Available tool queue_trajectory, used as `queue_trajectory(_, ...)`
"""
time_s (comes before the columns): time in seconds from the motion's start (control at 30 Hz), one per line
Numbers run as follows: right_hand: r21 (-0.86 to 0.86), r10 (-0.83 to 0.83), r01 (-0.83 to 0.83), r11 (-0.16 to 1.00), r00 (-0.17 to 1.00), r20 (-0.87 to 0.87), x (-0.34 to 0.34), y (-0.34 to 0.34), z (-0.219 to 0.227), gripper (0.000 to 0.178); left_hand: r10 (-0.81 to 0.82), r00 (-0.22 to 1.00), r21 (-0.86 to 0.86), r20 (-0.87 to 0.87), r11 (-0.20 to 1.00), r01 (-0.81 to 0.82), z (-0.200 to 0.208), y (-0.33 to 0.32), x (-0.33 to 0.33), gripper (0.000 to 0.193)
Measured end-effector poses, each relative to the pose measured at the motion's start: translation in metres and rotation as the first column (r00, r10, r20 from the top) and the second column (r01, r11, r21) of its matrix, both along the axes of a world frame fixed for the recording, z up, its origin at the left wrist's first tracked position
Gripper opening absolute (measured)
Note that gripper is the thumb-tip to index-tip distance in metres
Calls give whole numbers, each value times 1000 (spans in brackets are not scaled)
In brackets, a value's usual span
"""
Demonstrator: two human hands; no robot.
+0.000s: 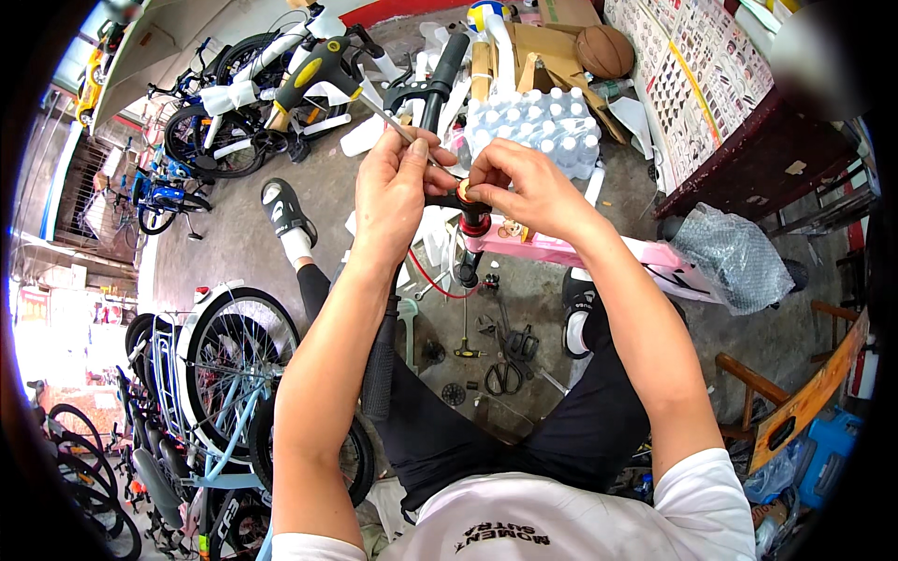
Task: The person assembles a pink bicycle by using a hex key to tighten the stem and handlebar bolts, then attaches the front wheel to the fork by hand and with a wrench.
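My left hand is closed on the thin shaft of a T-handle wrench, whose yellow-and-black handle sticks out up and to the left. Its tip is hidden by my fingers. Close beside it, my right hand pinches a small gold-coloured round cap at the top of a black handlebar stem. Below the stem sit a red headset ring and a pink bicycle frame, which reaches right. The handlebar's black grips point toward and away from me.
Loose tools, including scissors and a small T-handle tool, lie on the floor between my legs. Bottled water and cardboard are beyond. Bicycles crowd the left; a wooden chair stands right. Bubble wrap covers the frame's end.
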State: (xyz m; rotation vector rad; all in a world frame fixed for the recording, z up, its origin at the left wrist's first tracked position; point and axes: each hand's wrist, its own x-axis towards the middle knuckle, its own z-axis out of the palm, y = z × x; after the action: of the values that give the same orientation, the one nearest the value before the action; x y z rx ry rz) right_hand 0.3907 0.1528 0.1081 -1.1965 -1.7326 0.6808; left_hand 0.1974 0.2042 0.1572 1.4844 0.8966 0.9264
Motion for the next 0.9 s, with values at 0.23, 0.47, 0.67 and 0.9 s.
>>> queue_trajectory(0.23,51,-94,100,994,991,-100,-9,-3,-10,18,-1,1000,2,-27,1000,1,3,-1,2,17)
queue_trajectory(0.47,-52,-200,193,980,941,-273,-4,-2,-23,15,-21,999,8,-38,1000,21,2,-4,5,17)
queue_trajectory(0.67,-105,-291,275,956,832,-472,-4,2,-24,11,-70,994,18,-87,997,72,2,-5,1,19)
queue_trajectory(0.9,-78,-305,304,949,832,-463,-7,-5,-12,14,-82,987,44,-136,995,88,3,3,-6,19)
